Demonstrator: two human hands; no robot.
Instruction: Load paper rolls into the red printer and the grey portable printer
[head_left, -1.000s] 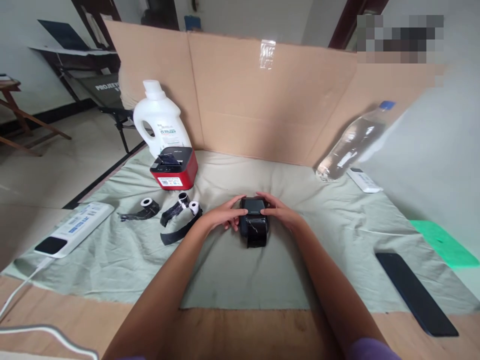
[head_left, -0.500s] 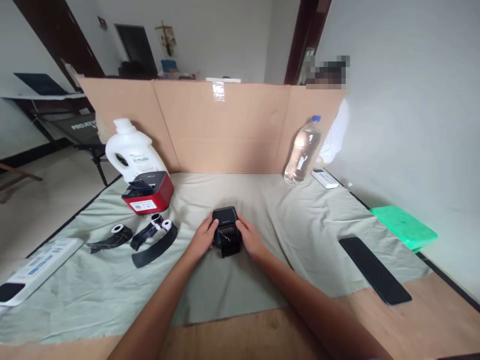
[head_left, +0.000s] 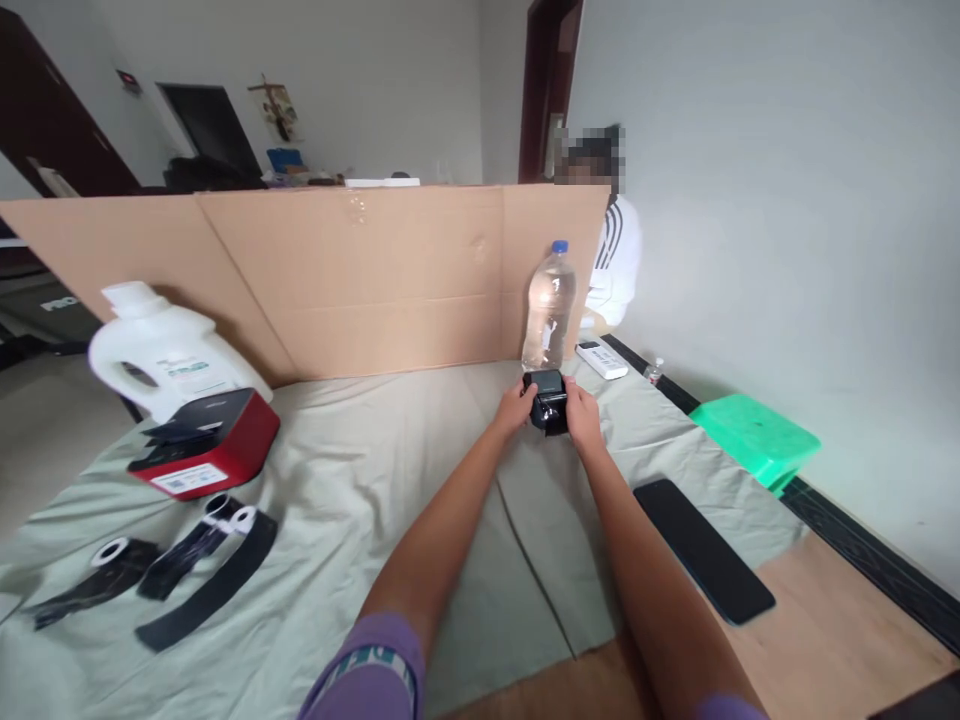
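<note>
My left hand (head_left: 516,406) and my right hand (head_left: 583,410) grip a small black portable printer (head_left: 546,383) from its two sides. A glossy black strip hangs from the printer's front. It is held just in front of a clear plastic bottle (head_left: 549,310) with a blue cap, toward the far right of the cloth; whether the printer rests on the cloth I cannot tell. Farther left are a red and black printer (head_left: 214,440) and several partly unrolled black rolls, one a curved black strip (head_left: 217,585) with a white core.
A large white jug (head_left: 176,355) stands behind the red printer. A cardboard screen (head_left: 375,290) closes the back. On the right lie a long black phone-like slab (head_left: 705,550) and a white device (head_left: 602,360). A green stool (head_left: 754,435) and a person in white sleeves (head_left: 619,260) are beyond.
Both hands have carried the black printer forward and to the right, from mid-cloth to the bottle. The camera view has turned right.
</note>
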